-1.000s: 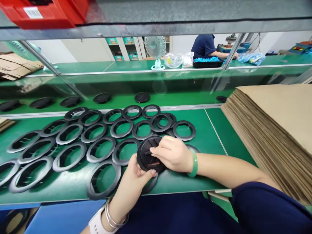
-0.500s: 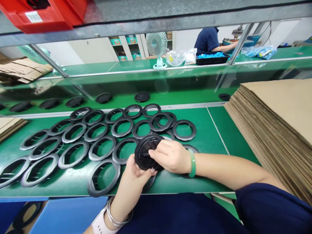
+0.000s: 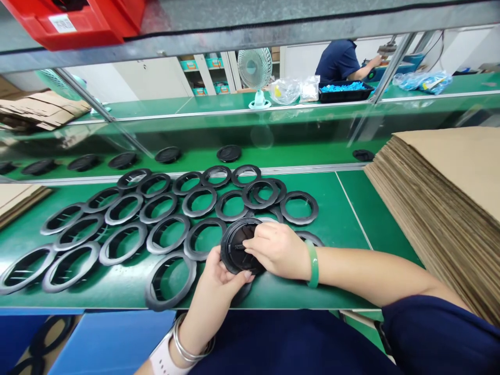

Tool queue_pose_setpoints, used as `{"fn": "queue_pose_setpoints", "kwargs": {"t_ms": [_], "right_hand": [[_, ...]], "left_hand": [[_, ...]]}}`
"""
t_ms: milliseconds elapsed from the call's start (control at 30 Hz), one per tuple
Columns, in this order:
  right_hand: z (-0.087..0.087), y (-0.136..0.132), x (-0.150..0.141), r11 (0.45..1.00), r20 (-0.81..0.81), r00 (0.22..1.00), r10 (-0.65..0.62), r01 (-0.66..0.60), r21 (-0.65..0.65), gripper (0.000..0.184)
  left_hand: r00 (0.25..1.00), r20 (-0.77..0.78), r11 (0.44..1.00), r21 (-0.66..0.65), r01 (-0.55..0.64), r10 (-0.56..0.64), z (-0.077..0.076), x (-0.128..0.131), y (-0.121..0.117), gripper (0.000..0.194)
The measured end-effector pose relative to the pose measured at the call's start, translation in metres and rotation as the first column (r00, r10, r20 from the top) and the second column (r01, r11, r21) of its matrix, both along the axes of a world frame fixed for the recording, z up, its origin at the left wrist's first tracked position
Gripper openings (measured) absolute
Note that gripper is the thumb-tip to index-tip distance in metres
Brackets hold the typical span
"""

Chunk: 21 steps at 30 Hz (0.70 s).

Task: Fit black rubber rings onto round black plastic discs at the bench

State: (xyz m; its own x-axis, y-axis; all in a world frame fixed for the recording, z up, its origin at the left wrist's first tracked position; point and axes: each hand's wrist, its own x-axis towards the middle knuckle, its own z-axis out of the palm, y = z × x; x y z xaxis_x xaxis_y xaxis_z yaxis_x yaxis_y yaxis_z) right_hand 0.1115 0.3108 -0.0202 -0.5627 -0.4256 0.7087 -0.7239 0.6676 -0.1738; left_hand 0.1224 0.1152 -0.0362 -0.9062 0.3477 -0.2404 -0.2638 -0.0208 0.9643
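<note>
A round black plastic part [image 3: 233, 247] with a raised rim is held tilted above the green bench. My left hand [image 3: 221, 278] grips its lower left edge, thumb across the front. With fingers bunched, my right hand [image 3: 279, 250] pinches at a small bar on the face of the part and covers its right side. Several black rings [image 3: 171, 281] lie around on the bench, left of and behind my hands. One ring [image 3: 261, 194] rests partly on another just behind the held part.
On the green strip behind stand several round black discs [image 3: 229, 153]. A tall cardboard stack [image 3: 422, 208] fills the right side. A red bin [image 3: 78, 23] sits on the metal shelf overhead. Beyond it are a fan [image 3: 255, 70] and a co-worker [image 3: 338, 62] at another bench.
The view has shifted slightly, so most things sit a little further right. Both hands keep hold of the round black part. The co-worker's arm is now bent and raised.
</note>
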Motion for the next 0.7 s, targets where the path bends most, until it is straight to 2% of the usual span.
{"fn": "queue_pose_setpoints", "kwargs": {"t_ms": [200,467,700], "right_hand": [[-0.0033,-0.0023,0.0000,1.000,0.012,1.000,-0.001,0.001,0.017,0.024],[0.0013,0.0001,0.0014,0.999,0.041,0.999,0.003,-0.005,0.032,0.021],[0.0001,-0.0013,0.0035,1.000,0.108,0.994,-0.003,0.005,-0.022,0.020]], "left_hand": [[0.999,0.031,1.000,0.014,-0.008,0.008,-0.0020,-0.0036,0.0017,0.063],[0.998,0.066,1.000,-0.010,0.009,-0.009,-0.0021,-0.0057,-0.0021,0.067],[0.998,0.049,0.999,0.016,0.028,-0.028,-0.0040,-0.0058,-0.0022,0.065]]}}
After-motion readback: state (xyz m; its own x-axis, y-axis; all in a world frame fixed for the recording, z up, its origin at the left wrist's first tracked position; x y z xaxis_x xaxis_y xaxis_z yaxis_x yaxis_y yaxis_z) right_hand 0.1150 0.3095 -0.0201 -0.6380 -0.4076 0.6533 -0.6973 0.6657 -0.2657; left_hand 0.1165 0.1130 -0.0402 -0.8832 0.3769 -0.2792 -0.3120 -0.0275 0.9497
